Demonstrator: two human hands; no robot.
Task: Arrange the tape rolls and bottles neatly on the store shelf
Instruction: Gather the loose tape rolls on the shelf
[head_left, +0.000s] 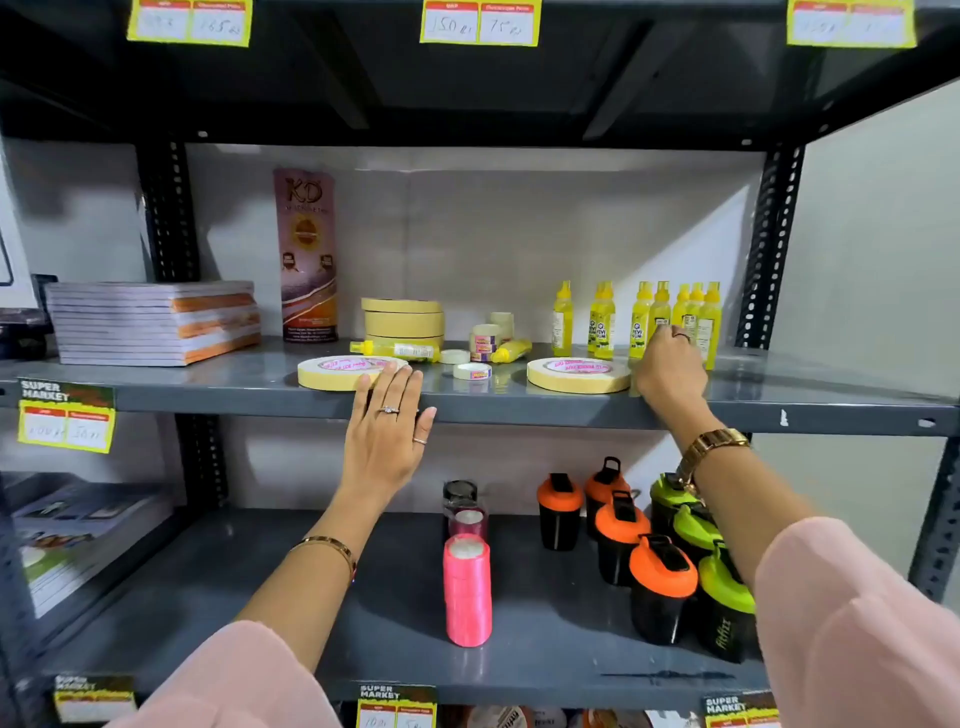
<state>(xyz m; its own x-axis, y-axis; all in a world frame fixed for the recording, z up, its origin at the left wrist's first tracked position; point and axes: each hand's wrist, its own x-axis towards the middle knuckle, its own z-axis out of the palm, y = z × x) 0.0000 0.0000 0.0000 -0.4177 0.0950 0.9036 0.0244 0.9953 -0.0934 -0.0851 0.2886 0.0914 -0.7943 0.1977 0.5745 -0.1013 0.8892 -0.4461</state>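
On the grey middle shelf (208, 395), my left hand (387, 431) lies flat with fingers apart, its fingertips touching a flat cream tape roll (337, 371) at the front. A second flat cream roll (577, 374) lies to the right, beside my right hand (670, 371). My right hand's fingers close around a yellow glue bottle (661, 312) in the upright row of several bottles (602, 322). Two yellow bottles lie on their sides (400, 351), (511, 351). A stack of cream rolls (404, 322) stands behind, with small tape rolls (471, 371) scattered nearby.
A stack of notebooks (156, 322) and a tall printed pack (306, 254) stand at the left of the middle shelf. The lower shelf holds pink ribbon spools (467, 590) and orange- and green-lidded shaker bottles (662, 577). Slotted uprights (769, 249) frame the sides.
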